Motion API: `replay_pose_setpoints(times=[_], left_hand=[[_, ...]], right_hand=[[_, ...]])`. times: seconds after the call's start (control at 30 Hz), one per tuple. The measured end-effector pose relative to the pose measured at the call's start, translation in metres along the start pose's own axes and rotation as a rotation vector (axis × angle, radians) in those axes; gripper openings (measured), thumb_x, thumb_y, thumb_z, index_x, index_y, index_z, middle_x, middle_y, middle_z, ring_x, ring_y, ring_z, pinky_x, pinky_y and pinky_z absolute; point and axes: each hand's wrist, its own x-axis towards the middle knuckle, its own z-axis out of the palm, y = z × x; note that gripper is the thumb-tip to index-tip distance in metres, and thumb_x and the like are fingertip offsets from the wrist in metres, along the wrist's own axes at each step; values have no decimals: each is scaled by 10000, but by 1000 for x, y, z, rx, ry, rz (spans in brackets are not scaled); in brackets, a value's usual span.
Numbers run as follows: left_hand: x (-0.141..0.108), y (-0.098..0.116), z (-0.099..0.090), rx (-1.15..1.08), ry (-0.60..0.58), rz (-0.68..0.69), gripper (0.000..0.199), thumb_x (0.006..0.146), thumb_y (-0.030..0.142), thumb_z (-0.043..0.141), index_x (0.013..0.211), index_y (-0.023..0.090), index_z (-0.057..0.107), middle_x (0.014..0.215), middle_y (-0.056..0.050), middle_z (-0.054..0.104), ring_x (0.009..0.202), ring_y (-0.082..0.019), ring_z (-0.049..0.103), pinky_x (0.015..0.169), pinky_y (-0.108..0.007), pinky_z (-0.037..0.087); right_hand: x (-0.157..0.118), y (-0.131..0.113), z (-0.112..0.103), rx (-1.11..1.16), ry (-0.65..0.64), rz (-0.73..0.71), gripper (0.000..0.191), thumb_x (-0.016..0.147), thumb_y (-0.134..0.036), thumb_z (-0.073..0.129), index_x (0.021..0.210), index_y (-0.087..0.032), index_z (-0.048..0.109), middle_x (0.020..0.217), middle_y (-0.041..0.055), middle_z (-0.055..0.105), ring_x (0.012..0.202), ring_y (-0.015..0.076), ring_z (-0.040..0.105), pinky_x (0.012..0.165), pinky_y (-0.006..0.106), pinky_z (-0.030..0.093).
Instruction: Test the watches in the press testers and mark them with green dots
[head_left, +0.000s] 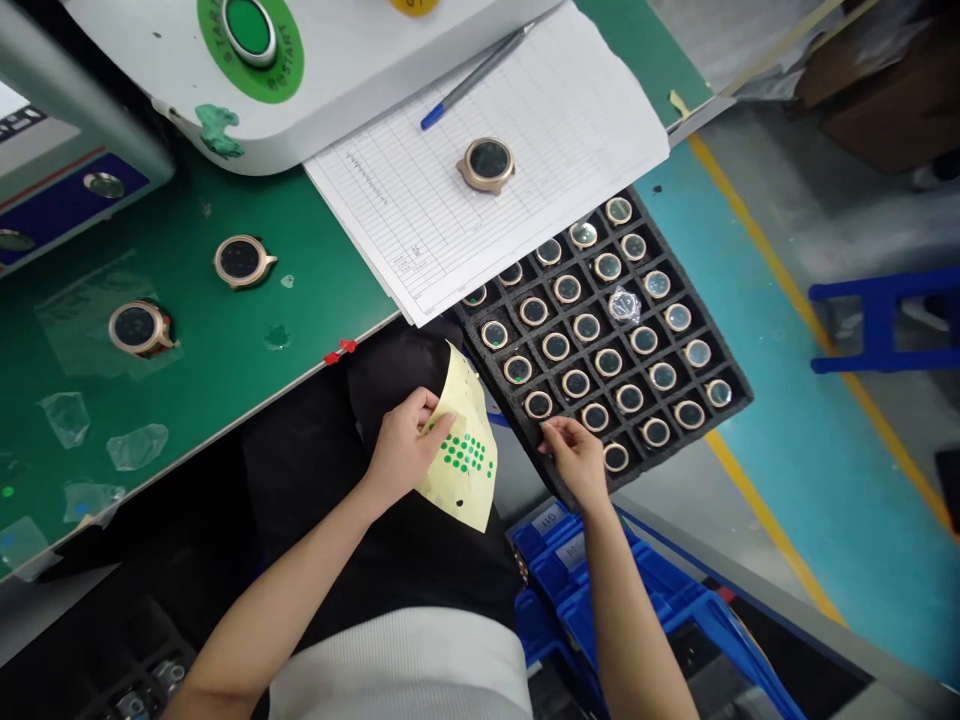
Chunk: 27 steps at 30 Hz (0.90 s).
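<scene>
My left hand pinches the edge of a pale yellow sheet that carries rows of small green round stickers. My right hand has its thumb and forefinger together at the near left edge of a black foam tray, with a tiny green spot at the fingertips. Many round watch cases sit in the tray's compartments. A watch case lies just beyond my right fingertips. Green dots show on a few cases along the left side, such as this watch case.
Printed sheets with a pen and one watch case overlap the tray's far side. Two more cases lie on the green table. A white machine with a green button stands behind. Blue bins are below.
</scene>
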Motion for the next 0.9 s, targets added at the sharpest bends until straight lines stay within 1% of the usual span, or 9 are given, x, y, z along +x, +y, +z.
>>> replay_pose_setpoints(times=[0.1, 0.23, 0.37, 0.47, 0.57, 0.67, 0.77, 0.83, 0.9], left_hand=[[2, 0, 0, -3, -20, -11, 218, 818, 362, 597, 721, 191, 501, 552, 22, 602, 500, -125, 530, 467, -201, 351], [2, 1, -1, -12, -37, -21, 221, 823, 383, 599, 752, 191, 516, 570, 23, 607, 530, -138, 569, 488, -208, 384], [2, 1, -1, -24, -43, -25, 221, 826, 388, 599, 765, 191, 517, 579, 28, 604, 532, -133, 569, 494, -208, 391], [2, 0, -1, -25, -40, -22, 223, 828, 385, 600, 759, 191, 513, 579, 29, 603, 521, -125, 553, 490, -205, 383], [2, -1, -2, -24, -45, -19, 222, 825, 383, 607, 758, 190, 520, 574, 29, 605, 518, -124, 552, 487, -203, 380], [2, -1, -2, -27, -44, -21, 224, 818, 384, 619, 753, 190, 528, 550, 37, 598, 496, -119, 542, 476, -200, 374], [2, 2, -2, -38, -44, -30, 224, 813, 392, 625, 755, 189, 548, 493, 52, 562, 460, -121, 530, 459, -202, 365], [2, 4, -2, -47, -50, -37, 228, 805, 397, 634, 755, 186, 562, 475, 55, 549, 445, -122, 525, 448, -204, 358], [2, 5, -2, -55, -57, -44, 237, 799, 401, 642, 748, 183, 564, 478, 51, 552, 436, -120, 519, 439, -204, 350]], right_hand=[[0, 6, 9, -6, -21, 89, 305, 942, -426, 557, 860, -135, 601, 635, -54, 558, 502, 73, 533, 505, 216, 479], [7, 5, 17, -45, -4, 152, 283, 942, -407, 560, 870, -137, 599, 654, -52, 548, 497, 67, 503, 489, 208, 452], [12, 1, 19, -113, 45, 167, 298, 928, -427, 565, 830, -146, 585, 619, -61, 517, 487, 72, 477, 500, 218, 432], [12, -8, 19, -180, 127, 165, 310, 847, -476, 611, 828, -172, 554, 600, -61, 499, 495, 103, 477, 510, 247, 420], [9, -21, 21, -286, 232, 148, 377, 712, -499, 675, 887, -193, 542, 773, 12, 591, 630, 171, 541, 592, 303, 429], [9, -31, 25, -389, 275, 121, 351, 696, -446, 642, 921, -192, 551, 952, 102, 622, 834, 274, 572, 706, 384, 431], [13, -36, 27, -434, 246, 59, 286, 719, -363, 593, 930, -172, 561, 939, 146, 633, 950, 344, 559, 799, 465, 424], [14, -40, 24, -428, 194, -14, 260, 724, -314, 586, 936, -164, 570, 934, 157, 645, 973, 354, 564, 844, 500, 421], [11, -48, 18, -391, 137, -100, 246, 739, -295, 591, 948, -165, 579, 998, 166, 654, 1015, 349, 573, 877, 508, 433]])
